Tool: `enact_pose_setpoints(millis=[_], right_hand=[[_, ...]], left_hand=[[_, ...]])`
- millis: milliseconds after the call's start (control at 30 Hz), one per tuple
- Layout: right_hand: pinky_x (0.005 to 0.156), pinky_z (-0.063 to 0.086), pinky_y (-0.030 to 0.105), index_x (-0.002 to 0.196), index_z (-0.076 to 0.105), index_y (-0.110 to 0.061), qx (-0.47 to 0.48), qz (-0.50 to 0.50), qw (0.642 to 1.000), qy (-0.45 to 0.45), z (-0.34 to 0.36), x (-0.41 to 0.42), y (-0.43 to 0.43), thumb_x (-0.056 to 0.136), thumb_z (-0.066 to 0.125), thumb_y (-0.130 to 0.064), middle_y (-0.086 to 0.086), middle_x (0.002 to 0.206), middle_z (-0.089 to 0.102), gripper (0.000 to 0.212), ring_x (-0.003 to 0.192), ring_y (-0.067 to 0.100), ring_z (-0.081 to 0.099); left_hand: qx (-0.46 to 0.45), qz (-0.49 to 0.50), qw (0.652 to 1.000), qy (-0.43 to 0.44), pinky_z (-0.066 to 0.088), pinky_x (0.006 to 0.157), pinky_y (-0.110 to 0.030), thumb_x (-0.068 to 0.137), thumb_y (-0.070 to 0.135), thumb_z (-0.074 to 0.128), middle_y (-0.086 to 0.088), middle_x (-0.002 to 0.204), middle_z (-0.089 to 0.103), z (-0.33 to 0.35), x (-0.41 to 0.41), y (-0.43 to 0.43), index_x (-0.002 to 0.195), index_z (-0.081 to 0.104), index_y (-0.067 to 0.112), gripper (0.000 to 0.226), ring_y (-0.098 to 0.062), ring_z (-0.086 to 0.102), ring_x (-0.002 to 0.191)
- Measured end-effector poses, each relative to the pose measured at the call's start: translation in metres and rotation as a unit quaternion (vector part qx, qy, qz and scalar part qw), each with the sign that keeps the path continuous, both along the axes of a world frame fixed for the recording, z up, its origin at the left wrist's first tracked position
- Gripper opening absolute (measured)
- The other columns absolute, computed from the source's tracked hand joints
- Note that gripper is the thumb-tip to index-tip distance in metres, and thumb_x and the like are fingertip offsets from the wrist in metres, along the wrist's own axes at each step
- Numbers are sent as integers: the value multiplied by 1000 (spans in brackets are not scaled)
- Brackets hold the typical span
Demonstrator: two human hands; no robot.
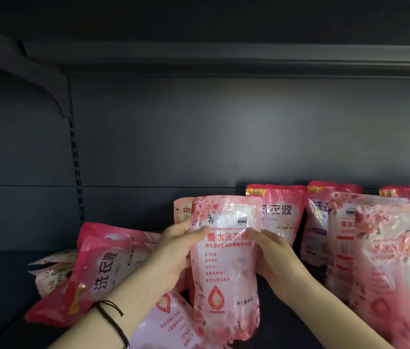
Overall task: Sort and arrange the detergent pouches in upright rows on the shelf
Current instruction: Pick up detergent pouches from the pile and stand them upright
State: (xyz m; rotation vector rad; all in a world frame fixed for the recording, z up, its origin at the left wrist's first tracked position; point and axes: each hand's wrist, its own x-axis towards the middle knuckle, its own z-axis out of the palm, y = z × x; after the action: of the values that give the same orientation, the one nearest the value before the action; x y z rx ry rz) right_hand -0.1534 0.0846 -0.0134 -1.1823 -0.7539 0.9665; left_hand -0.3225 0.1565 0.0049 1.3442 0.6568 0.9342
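A light pink detergent pouch [225, 273] with red print stands upright in the middle, held up in front of the dark shelf [2, 285]. My left hand [173, 250] grips its left edge with the thumb across the front. My right hand [273, 258] grips its right edge. On the right, upright pink pouches [380, 248] stand in rows, with darker pink ones [280, 212] behind them. To the left, darker pink pouches [98, 275] lie tipped over in a loose pile. Another pale pouch [173, 323] lies flat below the held one.
The dark grey back panel [224, 137] fills the upper view, with the shelf above [224, 56] and a slotted upright [75, 167] at the left. Bare shelf floor shows at the far left. A dark cord bracelet [113, 321] sits on my left wrist.
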Motion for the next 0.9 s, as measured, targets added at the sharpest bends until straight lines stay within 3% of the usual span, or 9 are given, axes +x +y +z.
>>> enact_pose_setpoints(millis=[167,367,467,533,633,700,800,833,900], right_hand=[[53,55,29,96,68,-9,93,-50,993,-48,11,23,-24,94,57,-22,7,91,76,17,75,23,73],[80,57,39,96,62,-11,108,-190,970,-105,14,53,-33,96,54,-16,10,100,70,10,94,26,68],[83,55,35,127,50,-18,96,-241,947,-191,21,62,-35,96,49,-6,1,116,61,33,103,20,63],[75,55,26,121,46,-22,131,-268,911,-285,31,64,-35,92,49,0,-8,104,57,37,96,16,61],[92,42,25,125,45,-16,198,-275,845,-413,49,56,-36,87,56,3,-4,118,48,44,111,14,48],[99,35,31,126,49,-13,216,-284,773,-525,60,50,-37,83,60,0,3,126,43,47,118,17,39],[87,44,38,115,60,-11,242,-225,669,-666,69,39,-41,82,64,-6,6,117,53,34,107,26,50],[78,47,37,110,63,-11,246,-193,648,-694,69,33,-43,82,65,-9,5,111,57,28,101,26,55],[64,49,32,103,67,-13,245,-145,613,-737,64,22,-45,81,69,-14,2,102,63,22,91,26,61]], left_hand=[[41,-14,999,-23,55,79,-34,90,20,63,-3,100,75,5,25,-9,117,65,19,27,-18,72,91],[41,-36,998,-17,57,72,-28,91,18,62,-6,105,73,3,81,-18,114,64,15,23,-17,72,90],[56,-42,998,10,58,73,-29,92,17,61,0,101,74,-6,100,-20,112,65,22,21,-13,72,87],[70,-39,996,24,58,82,-33,92,18,61,4,99,75,-10,104,-20,107,66,28,19,-13,71,91],[113,-27,991,64,56,77,-25,89,22,65,9,95,75,-4,99,-19,101,66,31,14,-6,71,88],[172,-18,978,120,54,78,-22,89,26,66,10,97,72,5,88,-18,108,64,30,19,-4,69,89],[304,36,917,256,52,85,-28,89,38,63,5,98,68,18,55,-16,123,58,27,36,-10,65,92],[368,67,869,324,51,81,-28,88,44,61,9,96,67,22,39,-16,120,58,32,34,-9,64,90],[498,130,732,447,49,74,-28,88,54,54,13,96,67,27,5,-18,112,60,37,30,-11,64,88]])
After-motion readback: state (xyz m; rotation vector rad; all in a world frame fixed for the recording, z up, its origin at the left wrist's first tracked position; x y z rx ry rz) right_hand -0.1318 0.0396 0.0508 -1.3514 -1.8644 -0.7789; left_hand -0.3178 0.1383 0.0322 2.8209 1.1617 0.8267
